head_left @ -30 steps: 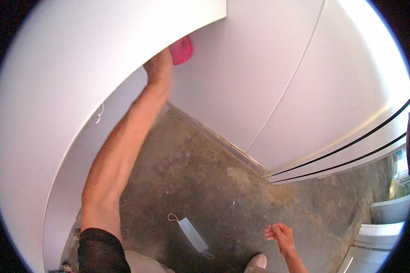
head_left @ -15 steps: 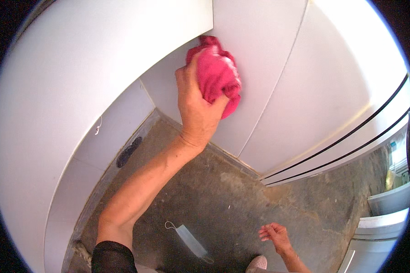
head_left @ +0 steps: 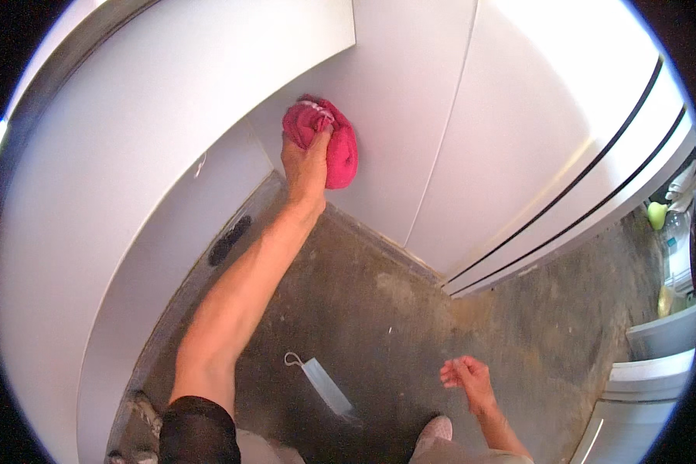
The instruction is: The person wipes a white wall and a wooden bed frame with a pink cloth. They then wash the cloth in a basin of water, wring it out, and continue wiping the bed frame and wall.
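Observation:
A bunched pink-red cloth (head_left: pixel 343 158) is gripped in my left hand (head_left: pixel 305 172), fingers closed round it. It lies against the white panel (head_left: pixel 394 100), low in the corner beneath the overhanging white ledge. My left arm reaches up to it from the lower left, with a dark sleeve at the elbow. Lower right, my right hand (head_left: pixel 472 380) hangs over the floor, holding nothing, its fingers loosely bent and a little apart.
A pale blue face mask (head_left: pixel 327 387) lies on the stained concrete floor (head_left: pixel 379 340), near my shoe (head_left: pixel 436 430). Two black strips (head_left: pixel 564 197) edge the panel on the right. White units (head_left: pixel 642 402) and a green item (head_left: pixel 657 215) stand at far right.
My left hand has turned and shifted left with the cloth, its arm stretched straighter. The whole view has also moved slightly. My right hand stays much the same.

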`<act>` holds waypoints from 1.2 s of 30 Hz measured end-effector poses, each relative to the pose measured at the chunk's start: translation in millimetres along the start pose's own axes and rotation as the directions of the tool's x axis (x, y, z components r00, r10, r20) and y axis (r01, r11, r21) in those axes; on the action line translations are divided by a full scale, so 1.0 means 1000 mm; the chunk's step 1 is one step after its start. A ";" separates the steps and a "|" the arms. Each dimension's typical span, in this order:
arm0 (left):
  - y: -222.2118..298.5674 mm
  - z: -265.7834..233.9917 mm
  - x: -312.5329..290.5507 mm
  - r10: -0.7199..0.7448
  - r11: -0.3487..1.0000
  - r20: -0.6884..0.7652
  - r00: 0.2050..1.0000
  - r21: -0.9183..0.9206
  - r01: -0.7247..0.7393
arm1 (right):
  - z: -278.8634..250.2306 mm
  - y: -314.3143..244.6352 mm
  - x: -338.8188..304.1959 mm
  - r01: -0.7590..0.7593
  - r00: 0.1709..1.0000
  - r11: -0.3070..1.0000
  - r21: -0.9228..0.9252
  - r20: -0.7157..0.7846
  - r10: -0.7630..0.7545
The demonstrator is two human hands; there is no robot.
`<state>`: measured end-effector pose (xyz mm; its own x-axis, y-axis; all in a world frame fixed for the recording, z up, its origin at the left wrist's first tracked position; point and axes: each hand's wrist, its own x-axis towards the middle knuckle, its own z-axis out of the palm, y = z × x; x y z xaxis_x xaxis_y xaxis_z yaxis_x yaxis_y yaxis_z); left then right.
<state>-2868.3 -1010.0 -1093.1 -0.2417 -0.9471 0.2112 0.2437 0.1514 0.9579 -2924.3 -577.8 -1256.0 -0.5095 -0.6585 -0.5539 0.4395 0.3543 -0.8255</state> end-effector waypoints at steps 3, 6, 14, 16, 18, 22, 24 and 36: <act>-0.013 -0.028 -0.038 -0.290 0.957 0.174 0.941 0.033 0.289 | 0.001 -0.010 -0.002 0.021 1.000 1.000 0.006 -0.018 -0.021; -0.025 -0.053 -0.108 -0.509 0.848 0.316 0.801 0.027 0.529 | 0.012 -0.024 -0.005 0.086 0.996 0.996 -0.028 0.042 -0.085; -0.002 -0.087 -0.258 -0.690 0.687 0.576 0.438 0.330 0.648 | 0.091 -0.061 -0.039 0.091 0.936 0.992 0.093 0.331 -0.116; 0.002 -0.094 -0.274 -0.705 0.693 0.564 0.429 0.422 0.585 | 0.095 -0.040 -0.036 0.192 0.932 0.979 -0.072 0.327 -0.159; -0.002 -0.098 -0.280 -0.666 0.718 0.603 0.439 0.359 0.597 | 0.103 -0.032 -0.041 0.122 0.956 0.992 0.046 0.264 -0.130; -0.024 -0.108 -0.279 -0.559 0.819 0.688 0.463 0.368 0.440 | 0.121 -0.048 -0.053 -0.080 0.986 0.920 0.383 0.167 0.016; -0.024 -0.106 -0.269 -0.499 0.867 0.743 0.446 0.423 0.265 | 0.121 -0.050 -0.056 -0.102 0.991 0.885 0.454 0.125 0.050; -0.013 -0.100 -0.265 -0.715 0.332 0.679 0.165 0.122 0.935 | 0.148 -0.053 -0.046 0.392 0.906 0.874 -0.286 -0.044 -0.421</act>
<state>-2713.2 -789.6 -1181.3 -0.8522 -0.0723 -0.5182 -0.2599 -0.8011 0.5391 -2814.5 -664.5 -1170.4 -0.6789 -0.7168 -0.1592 -0.0272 0.2412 -0.9701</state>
